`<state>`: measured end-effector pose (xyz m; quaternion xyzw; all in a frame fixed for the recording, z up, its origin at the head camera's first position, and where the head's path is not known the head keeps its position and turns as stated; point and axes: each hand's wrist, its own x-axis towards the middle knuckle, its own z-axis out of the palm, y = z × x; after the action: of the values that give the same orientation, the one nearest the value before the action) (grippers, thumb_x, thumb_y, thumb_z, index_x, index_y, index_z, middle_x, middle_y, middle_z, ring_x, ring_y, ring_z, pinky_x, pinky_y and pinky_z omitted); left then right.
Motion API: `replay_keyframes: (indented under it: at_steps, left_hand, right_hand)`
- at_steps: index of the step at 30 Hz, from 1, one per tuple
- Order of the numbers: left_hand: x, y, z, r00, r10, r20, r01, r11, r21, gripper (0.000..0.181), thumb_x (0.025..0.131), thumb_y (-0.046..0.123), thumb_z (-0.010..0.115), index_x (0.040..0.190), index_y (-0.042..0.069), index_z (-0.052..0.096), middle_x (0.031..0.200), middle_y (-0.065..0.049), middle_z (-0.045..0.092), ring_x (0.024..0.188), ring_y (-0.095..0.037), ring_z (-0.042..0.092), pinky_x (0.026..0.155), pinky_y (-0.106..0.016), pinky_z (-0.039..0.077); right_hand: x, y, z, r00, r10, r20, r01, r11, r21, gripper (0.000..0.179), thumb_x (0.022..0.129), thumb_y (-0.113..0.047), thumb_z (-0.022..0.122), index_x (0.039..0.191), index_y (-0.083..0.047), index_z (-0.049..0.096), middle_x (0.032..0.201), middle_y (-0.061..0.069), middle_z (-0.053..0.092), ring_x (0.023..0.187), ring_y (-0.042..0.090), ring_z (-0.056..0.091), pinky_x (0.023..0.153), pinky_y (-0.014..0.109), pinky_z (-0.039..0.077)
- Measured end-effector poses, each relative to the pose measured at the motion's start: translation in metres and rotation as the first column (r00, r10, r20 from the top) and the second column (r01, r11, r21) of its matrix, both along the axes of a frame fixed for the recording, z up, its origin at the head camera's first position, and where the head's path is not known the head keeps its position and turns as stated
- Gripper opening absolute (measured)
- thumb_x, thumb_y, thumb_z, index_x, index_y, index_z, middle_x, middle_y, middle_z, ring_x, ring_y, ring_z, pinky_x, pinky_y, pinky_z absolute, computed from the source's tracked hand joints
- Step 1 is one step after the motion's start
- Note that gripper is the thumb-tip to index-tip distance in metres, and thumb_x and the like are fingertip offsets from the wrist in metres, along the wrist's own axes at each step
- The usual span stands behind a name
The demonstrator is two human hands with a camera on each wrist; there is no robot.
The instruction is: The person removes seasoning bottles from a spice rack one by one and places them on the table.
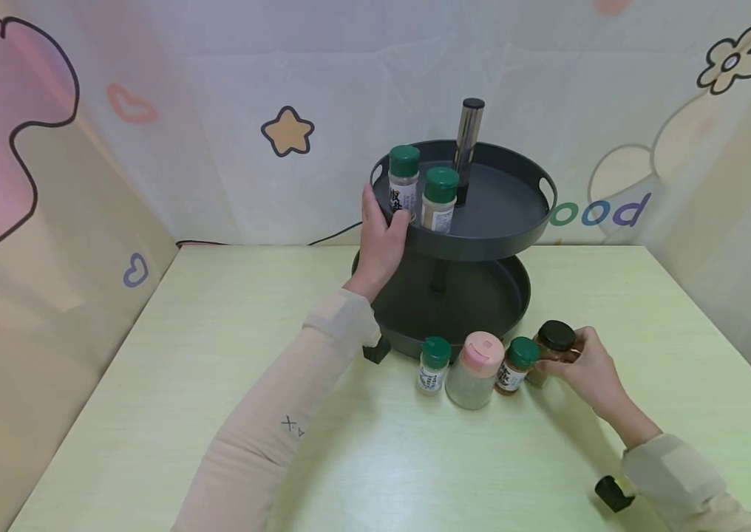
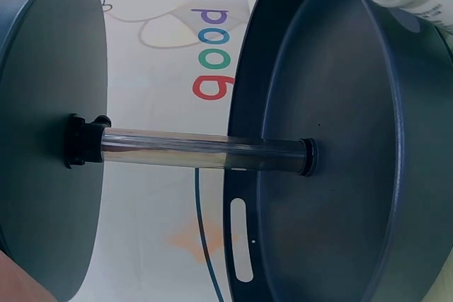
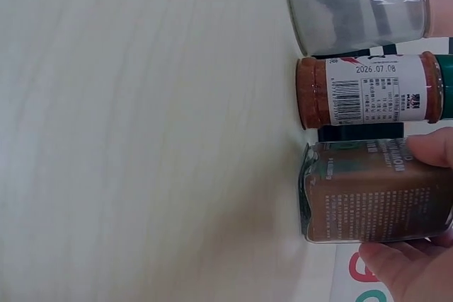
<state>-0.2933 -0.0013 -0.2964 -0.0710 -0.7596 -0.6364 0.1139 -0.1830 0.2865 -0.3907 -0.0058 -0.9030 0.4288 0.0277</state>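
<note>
My left hand (image 1: 382,240) grips the left rim of the upper tray of a black two-tier rack (image 1: 482,247), beside two green-capped spice jars, one (image 1: 404,181) by the thumb and another (image 1: 440,201) to its right. Down on the right, my right hand (image 1: 588,373) holds a black-capped jar of brown powder (image 3: 379,192), its fingers on one side and thumb on the other. Left of it stand a green-capped jar with red-brown contents (image 1: 515,366), a clear jar with a pink lid (image 1: 473,373) and a small green-capped jar (image 1: 432,367).
The lower tray (image 1: 389,332) of the rack sits behind the row of jars. A small black object (image 1: 613,493) lies by the right sleeve. Printed cloth (image 1: 216,148) hangs behind the pale table (image 1: 216,325), and a thin dark cable (image 1: 335,234) runs along its back edge.
</note>
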Motion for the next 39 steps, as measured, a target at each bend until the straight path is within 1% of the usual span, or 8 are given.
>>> replay_keyframes:
  at_steps: [6,15,21,25,30,32,36,39]
  left_hand:
    - [0.000,0.000,0.000,1.000,0.002,-0.007,-0.002,1.000,0.001,0.070,0.088,0.032,0.037,0.141,0.024,-0.008,0.149,0.007,0.004,0.134,-0.012,0.016,0.109,-0.039,0.019]
    - [0.001,0.000,0.002,1.000,-0.004,-0.011,0.005,1.000,0.004,0.071,0.088,0.033,0.038,0.141,0.024,-0.008,0.149,0.007,0.003,0.134,-0.012,0.015,0.109,-0.039,0.019]
    - [0.002,0.001,0.002,1.000,-0.002,-0.016,0.002,1.000,0.004,0.072,0.088,0.033,0.039,0.141,0.022,-0.008,0.149,0.006,0.003,0.135,-0.013,0.015,0.109,-0.040,0.018]
    - [0.004,0.002,0.002,1.000,0.007,-0.012,-0.007,1.000,-0.003,0.073,0.088,0.035,0.040,0.142,0.022,-0.008,0.149,0.006,0.003,0.135,-0.014,0.014,0.109,-0.040,0.018]
    - [0.006,0.002,0.001,1.000,0.021,-0.013,-0.022,1.000,-0.020,0.074,0.088,0.038,0.041,0.142,0.021,-0.007,0.149,0.007,0.003,0.135,-0.014,0.013,0.109,-0.042,0.018]
    - [0.007,0.002,0.001,1.000,0.024,-0.010,-0.024,0.999,-0.026,0.075,0.087,0.040,0.041,0.142,0.021,-0.007,0.149,0.008,0.002,0.136,-0.014,0.012,0.109,-0.043,0.017]
    - [0.009,0.002,0.001,1.000,0.027,-0.002,-0.027,0.999,-0.038,0.076,0.087,0.043,0.042,0.142,0.022,-0.007,0.149,0.008,0.001,0.137,-0.014,0.009,0.110,-0.042,0.015]
    - [0.011,0.002,0.001,0.999,0.032,-0.004,-0.032,0.998,-0.049,0.077,0.087,0.045,0.042,0.142,0.022,-0.006,0.149,0.008,0.000,0.137,-0.014,0.008,0.110,-0.042,0.015]
  right_hand:
    - [0.001,0.000,0.000,1.000,0.009,-0.007,-0.009,1.000,-0.010,0.055,0.073,-0.014,0.070,0.107,0.006,0.031,0.113,0.028,0.050,0.074,-0.020,0.045,0.063,0.009,0.045]
    - [0.001,0.002,0.003,0.999,0.046,0.019,-0.046,0.999,0.011,0.059,0.076,-0.017,0.068,0.114,0.006,0.029,0.115,0.026,0.049,0.076,-0.018,0.044,0.066,0.011,0.045]
    - [0.002,0.003,0.005,0.997,0.075,0.016,-0.076,0.996,0.050,0.064,0.077,-0.021,0.067,0.122,0.006,0.030,0.113,0.023,0.050,0.080,-0.012,0.042,0.070,0.015,0.042]
    - [0.004,0.003,0.010,0.996,0.089,0.025,-0.091,0.994,0.061,0.067,0.078,-0.022,0.066,0.126,0.004,0.028,0.115,0.022,0.050,0.086,-0.004,0.045,0.071,0.018,0.041]
    - [0.005,0.004,0.017,0.995,0.093,0.033,-0.094,0.994,0.049,0.066,0.080,-0.022,0.063,0.127,0.005,0.026,0.119,0.026,0.046,0.102,0.024,0.048,0.075,0.024,0.041]
    - [0.004,0.005,0.020,0.995,0.093,0.027,-0.094,0.995,0.031,0.066,0.081,-0.021,0.062,0.128,0.007,0.025,0.121,0.029,0.044,0.108,0.034,0.044,0.081,0.032,0.041]
    - [0.005,0.006,0.025,0.997,0.079,0.009,-0.079,0.997,0.025,0.066,0.082,-0.024,0.060,0.128,0.007,0.024,0.123,0.030,0.042,0.114,0.039,0.039,0.091,0.048,0.035]
    - [0.005,0.007,0.028,0.997,0.071,-0.016,-0.070,0.997,0.034,0.065,0.083,-0.025,0.059,0.128,0.007,0.025,0.123,0.029,0.042,0.113,0.037,0.040,0.090,0.049,0.035]
